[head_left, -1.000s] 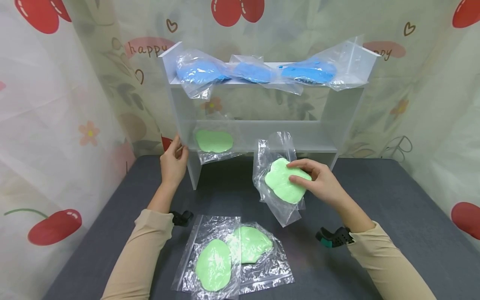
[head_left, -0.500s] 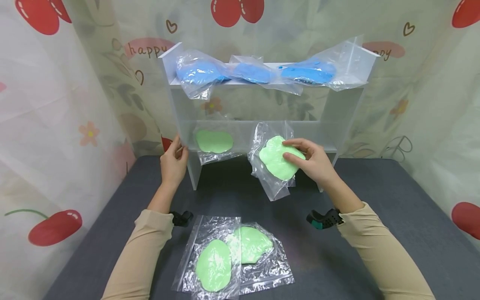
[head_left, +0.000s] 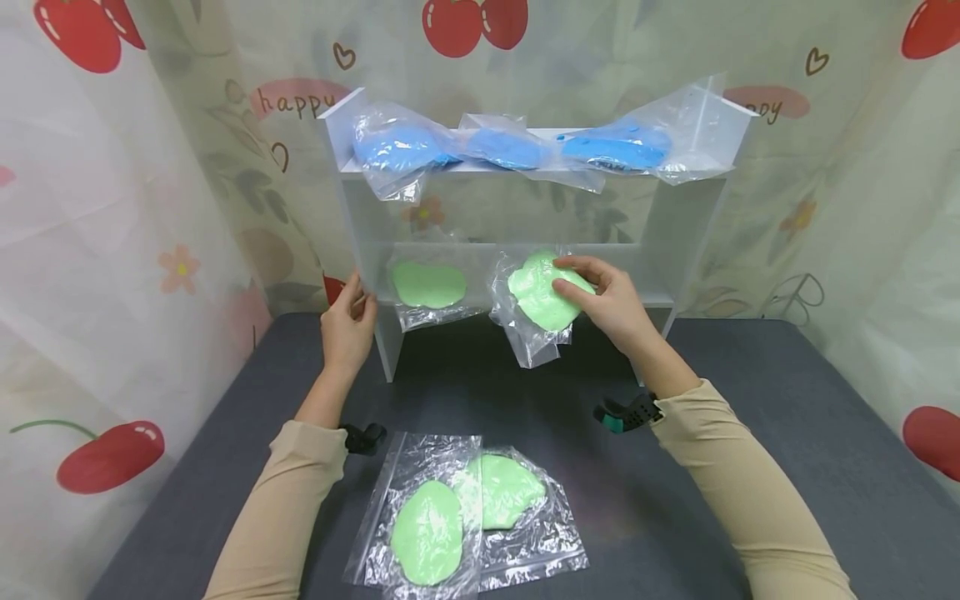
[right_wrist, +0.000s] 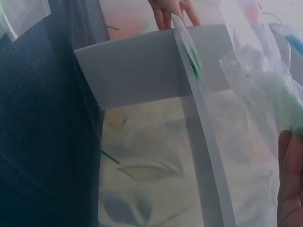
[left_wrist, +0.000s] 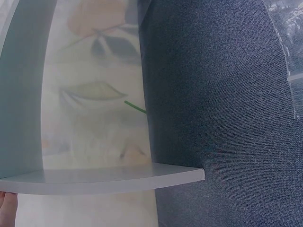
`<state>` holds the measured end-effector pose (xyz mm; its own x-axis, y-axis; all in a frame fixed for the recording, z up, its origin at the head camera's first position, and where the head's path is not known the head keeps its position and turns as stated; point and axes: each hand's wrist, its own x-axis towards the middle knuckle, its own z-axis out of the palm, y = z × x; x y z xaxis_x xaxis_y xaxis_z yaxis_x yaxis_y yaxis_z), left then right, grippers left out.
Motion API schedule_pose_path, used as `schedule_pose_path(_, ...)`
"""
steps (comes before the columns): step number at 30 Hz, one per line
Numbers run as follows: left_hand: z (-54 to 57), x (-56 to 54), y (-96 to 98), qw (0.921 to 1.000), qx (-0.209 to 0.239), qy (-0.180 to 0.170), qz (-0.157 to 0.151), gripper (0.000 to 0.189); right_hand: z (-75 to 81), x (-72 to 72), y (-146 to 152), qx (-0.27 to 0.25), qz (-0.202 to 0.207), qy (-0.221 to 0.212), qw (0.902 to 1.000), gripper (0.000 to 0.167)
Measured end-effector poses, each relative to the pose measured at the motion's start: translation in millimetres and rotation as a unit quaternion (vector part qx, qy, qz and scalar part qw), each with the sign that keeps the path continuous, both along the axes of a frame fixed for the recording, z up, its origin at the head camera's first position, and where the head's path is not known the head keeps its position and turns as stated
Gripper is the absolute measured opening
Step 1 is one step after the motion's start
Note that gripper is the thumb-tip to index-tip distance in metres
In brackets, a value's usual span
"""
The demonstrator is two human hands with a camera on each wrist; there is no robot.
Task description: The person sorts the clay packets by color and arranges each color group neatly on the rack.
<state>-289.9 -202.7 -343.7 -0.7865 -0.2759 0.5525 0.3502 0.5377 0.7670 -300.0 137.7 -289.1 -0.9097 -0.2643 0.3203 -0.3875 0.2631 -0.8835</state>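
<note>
My right hand [head_left: 611,304] pinches a clear plastic bag of flat green clay [head_left: 542,287], thumb in front. It hangs before the middle shelf board of a white two-tier rack [head_left: 690,208]. In the right wrist view, this bag is pale and blurred beside my fingers [right_wrist: 289,179]. My left hand [head_left: 348,327] touches the outer face of the rack's left side panel, its fingers fairly straight. Another bagged green clay piece [head_left: 429,285] lies on the left of the middle board, its bag hanging over the front edge.
Several bags of blue clay [head_left: 401,146] lie along the top board, their plastic overhanging the front. Two overlapping bags of green clay [head_left: 427,533] lie on the dark table [head_left: 637,533] near me. A printed curtain [head_left: 487,75] stands behind the rack.
My right hand has carried its bag of green clay up and to the left, from in front of the rack's lower part to the middle board. The left hand stays put.
</note>
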Motion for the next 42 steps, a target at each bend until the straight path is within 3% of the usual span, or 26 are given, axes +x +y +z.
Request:
schedule_pose_path(6,-0.1,0.1,0.1,1.0,0.002,0.001,0.001,0.047,0.6,-9.5,-6,-0.015,-0.003,-0.01,0.9998,0.046)
schedule_pose_path(13,-0.1,0.4,0.2,1.0,0.006,-0.006,-0.001,0.047,0.2,-18.8,-12,0.017,-0.024,0.001,0.9996,0.046)
schedule_pose_path(22,-0.4,-0.3,0.6,1.0,-0.002,-0.003,0.002,0.049,0.8,-25.6,-19,0.04,0.021,-0.046,0.9979,0.052)
schedule_pose_path(26,-0.7,-0.3,0.4,1.0,0.002,0.0,-0.001,0.048,0.7,-27.5,-23,0.066,0.022,-0.055,0.9961,0.053)
schedule_pose_path(36,-2.6,-0.8,-0.8,1.0,-0.003,-0.002,-0.001,0.049,-3.9,-30.4,-37,0.07,-0.044,-0.027,0.9962,0.045)
schedule_pose_path(42,-1.9,-0.5,0.0,1.0,0.0,-0.002,-0.002,0.049,-3.6,-30.1,-46,0.093,-0.094,0.002,0.9913,0.038)
